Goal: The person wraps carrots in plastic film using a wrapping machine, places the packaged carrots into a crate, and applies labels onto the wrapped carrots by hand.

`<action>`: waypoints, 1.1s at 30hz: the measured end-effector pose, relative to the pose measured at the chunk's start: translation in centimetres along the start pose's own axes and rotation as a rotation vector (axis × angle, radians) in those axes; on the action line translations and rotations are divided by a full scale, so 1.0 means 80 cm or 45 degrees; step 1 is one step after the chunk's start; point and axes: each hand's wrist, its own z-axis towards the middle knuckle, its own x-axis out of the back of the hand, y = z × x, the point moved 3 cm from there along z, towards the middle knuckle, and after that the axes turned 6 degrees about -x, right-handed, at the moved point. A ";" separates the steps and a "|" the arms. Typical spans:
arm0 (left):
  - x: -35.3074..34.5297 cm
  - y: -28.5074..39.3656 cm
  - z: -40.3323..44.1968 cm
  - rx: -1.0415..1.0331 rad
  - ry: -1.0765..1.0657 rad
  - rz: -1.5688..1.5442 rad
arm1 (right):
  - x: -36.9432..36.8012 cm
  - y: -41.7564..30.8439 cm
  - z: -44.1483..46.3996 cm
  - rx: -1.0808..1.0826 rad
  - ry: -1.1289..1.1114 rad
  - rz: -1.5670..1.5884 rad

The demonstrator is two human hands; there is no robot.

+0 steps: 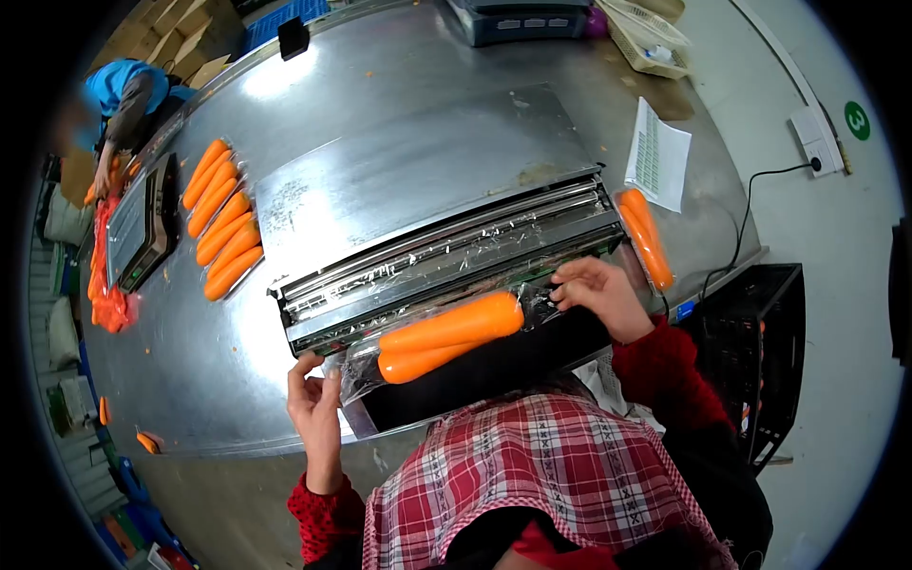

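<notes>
Two carrots (451,334) lie side by side in clear plastic film (359,373), over the front of a film wrapping machine (446,249) with metal rollers. At the left end of the film is my left hand (316,413), its thumb and fingers curled at the film's edge. My right hand (608,296) pinches the film at the other end, close to the machine's right front corner. The film is so clear that its exact edges between my fingers are hard to see. A black surface (494,375) lies beneath the carrots.
Several wrapped carrots (226,237) lie in a row left of the machine, beside a scale (142,223). Another carrot pack (646,237) and a paper sheet (658,152) are at right. A black crate (750,351) stands beside the table. A co-worker (133,100) reaches in far left.
</notes>
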 end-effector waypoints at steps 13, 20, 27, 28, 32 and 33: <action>0.024 -0.034 -0.087 0.384 0.031 -0.117 | 0.026 0.083 -0.067 -0.158 0.319 -0.038; -0.072 -0.170 -0.145 0.784 -0.506 -0.159 | -0.017 0.232 -0.082 -0.409 -0.156 -0.464; -0.140 0.003 -0.096 0.101 -1.194 -1.380 | -0.086 0.138 -0.097 0.015 -1.029 0.280; -0.152 0.043 -0.089 -0.153 -1.250 -1.190 | -0.105 0.127 -0.099 -0.188 -1.134 0.388; -0.177 0.107 -0.097 -0.593 -1.896 -0.757 | -0.100 0.049 -0.114 0.624 -0.917 -0.580; -0.181 0.101 -0.095 -0.493 -1.861 -0.745 | -0.062 0.059 -0.113 0.374 -0.695 -0.238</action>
